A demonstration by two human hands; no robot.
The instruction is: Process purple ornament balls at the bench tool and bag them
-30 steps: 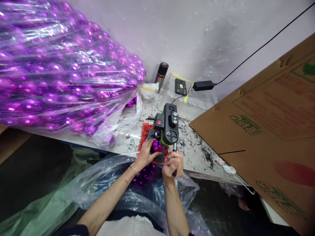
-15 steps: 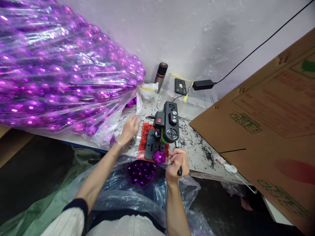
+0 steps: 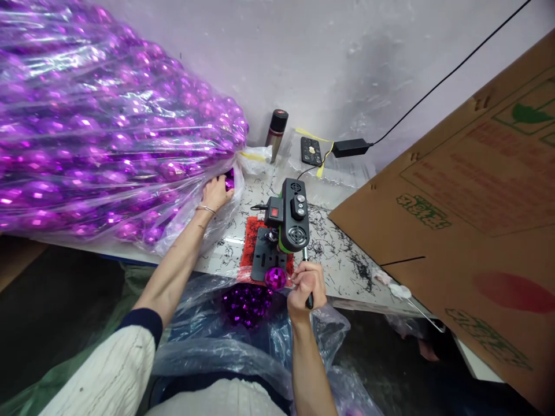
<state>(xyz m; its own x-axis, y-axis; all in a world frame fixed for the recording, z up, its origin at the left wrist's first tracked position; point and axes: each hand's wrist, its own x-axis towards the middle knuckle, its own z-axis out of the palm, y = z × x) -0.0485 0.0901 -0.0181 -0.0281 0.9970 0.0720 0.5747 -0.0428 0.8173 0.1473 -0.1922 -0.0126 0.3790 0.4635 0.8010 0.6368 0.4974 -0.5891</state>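
My left hand (image 3: pixel 218 192) reaches into the mouth of a big clear bag (image 3: pixel 143 115) full of shiny purple balls. Its fingers are at a purple ball (image 3: pixel 229 179); whether they grip it is unclear. My right hand (image 3: pixel 307 289) is closed round the black-handled lever (image 3: pixel 309 301) of a small black machine (image 3: pixel 295 215) with a red switch. One purple faceted ball (image 3: pixel 276 278) sits by the machine's base plate (image 3: pixel 262 257), just left of my right hand. Below the table edge, more purple balls (image 3: pixel 247 305) lie in an open clear bag.
A large cardboard box (image 3: pixel 468 219) stands on the right. Behind the machine are a dark bottle (image 3: pixel 276 134), a black panel (image 3: pixel 311 150) and a power adapter (image 3: pixel 350 148) with a cable. Black scraps litter the white table (image 3: pixel 340 277).
My left hand has moved up and left, from beside the machine into the bag's mouth. My right hand still holds the lever. The whole view has shifted slightly.
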